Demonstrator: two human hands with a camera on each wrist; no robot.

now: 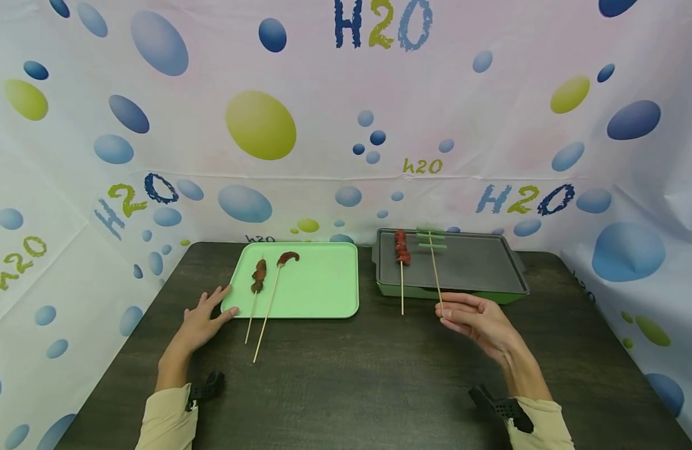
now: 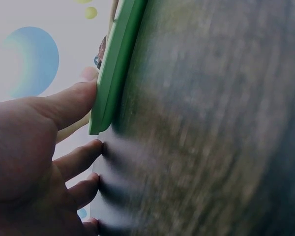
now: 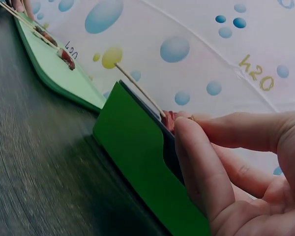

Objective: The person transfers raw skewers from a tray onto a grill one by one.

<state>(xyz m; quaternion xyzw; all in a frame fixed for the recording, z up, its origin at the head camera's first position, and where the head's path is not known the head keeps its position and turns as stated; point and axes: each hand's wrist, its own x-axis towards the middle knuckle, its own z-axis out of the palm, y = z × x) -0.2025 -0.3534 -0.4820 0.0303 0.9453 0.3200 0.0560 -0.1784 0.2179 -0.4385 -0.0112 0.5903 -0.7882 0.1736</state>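
In the head view my right hand (image 1: 481,325) pinches the stick end of a skewer with green pieces (image 1: 432,239). Its green end is over the back of the dark grill plate (image 1: 481,262). Beside it, a skewer of red meat chunks (image 1: 402,250) lies on the plate, its stick jutting past the front edge. My left hand (image 1: 202,322) rests at the left edge of the light green tray (image 1: 323,287), thumb on the rim and fingers spread. On that tray lie a brown meat skewer (image 1: 258,276) and a skewer with a curled reddish tentacle-like piece (image 1: 288,257).
The grill plate sits on a green base (image 3: 137,147) at the back right of the dark wooden table (image 1: 323,394). Behind it hangs a white backdrop (image 1: 346,81) with blue and yellow dots. Two skewer sticks stick out over the tray's front edge.
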